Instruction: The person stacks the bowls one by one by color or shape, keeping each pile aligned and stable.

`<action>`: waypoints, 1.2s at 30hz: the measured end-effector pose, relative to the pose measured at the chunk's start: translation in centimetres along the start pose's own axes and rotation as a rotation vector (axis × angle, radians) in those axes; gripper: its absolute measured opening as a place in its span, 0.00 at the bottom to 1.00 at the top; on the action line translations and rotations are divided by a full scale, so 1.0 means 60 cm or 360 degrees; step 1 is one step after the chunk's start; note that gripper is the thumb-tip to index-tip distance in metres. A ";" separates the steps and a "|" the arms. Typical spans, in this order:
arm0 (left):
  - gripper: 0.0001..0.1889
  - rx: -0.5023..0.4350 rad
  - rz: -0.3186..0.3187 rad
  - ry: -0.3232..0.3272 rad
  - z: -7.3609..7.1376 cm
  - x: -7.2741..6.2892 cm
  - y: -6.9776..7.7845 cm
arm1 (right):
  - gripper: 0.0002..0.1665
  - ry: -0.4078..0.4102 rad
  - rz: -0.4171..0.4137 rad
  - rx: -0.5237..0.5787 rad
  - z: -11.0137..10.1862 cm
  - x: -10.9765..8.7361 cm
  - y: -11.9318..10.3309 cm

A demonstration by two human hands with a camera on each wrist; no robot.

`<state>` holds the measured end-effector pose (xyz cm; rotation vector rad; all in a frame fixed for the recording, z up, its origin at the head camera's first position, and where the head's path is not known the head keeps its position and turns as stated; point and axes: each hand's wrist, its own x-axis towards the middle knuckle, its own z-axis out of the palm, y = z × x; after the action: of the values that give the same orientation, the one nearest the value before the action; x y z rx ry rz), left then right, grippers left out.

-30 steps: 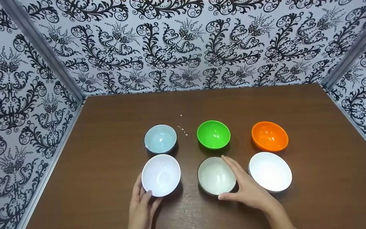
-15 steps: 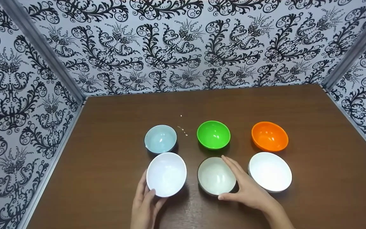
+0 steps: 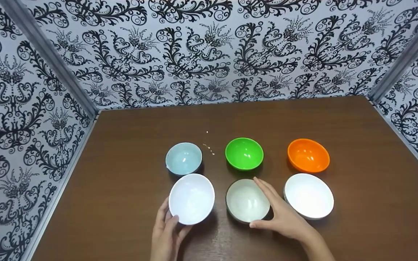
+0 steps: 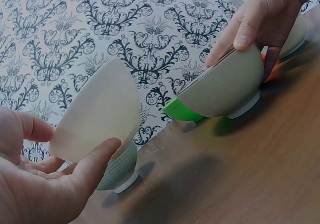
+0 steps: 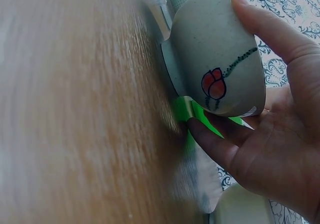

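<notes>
- White left bowl (image 3: 191, 198), one of two white: tilted above the table (image 3: 129, 203) at near left, pinched between thumb and fingers of the left hand (image 3: 166, 233).
- One grey bowl (image 3: 247, 200), near middle: the right hand (image 3: 285, 217) grips its right side, thumb and fingers wide apart; red flower (image 5: 214, 84) on the outside.
- Second white bowl (image 3: 308, 195), near right.
- Far row, three: one blue bowl (image 3: 184, 158) left, one green bowl (image 3: 244, 154) middle, one orange bowl (image 3: 308, 156) right.
</notes>
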<state>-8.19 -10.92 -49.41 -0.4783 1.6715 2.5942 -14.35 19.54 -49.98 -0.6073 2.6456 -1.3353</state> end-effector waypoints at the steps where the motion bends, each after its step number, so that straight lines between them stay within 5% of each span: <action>1: 0.34 0.0006 -0.0005 -0.0005 0.001 0.000 0.000 | 0.66 0.0001 -0.0002 0.0000 0.000 0.000 0.000; 36: 0.33 -0.0046 0.0037 -0.0195 0.048 -0.012 0.018 | 0.66 0.0002 0.0020 0.0017 0.002 0.000 0.003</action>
<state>-8.37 -8.71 -47.18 -0.2954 1.6134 2.6082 -14.34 19.53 -50.18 -0.5879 2.6370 -1.3462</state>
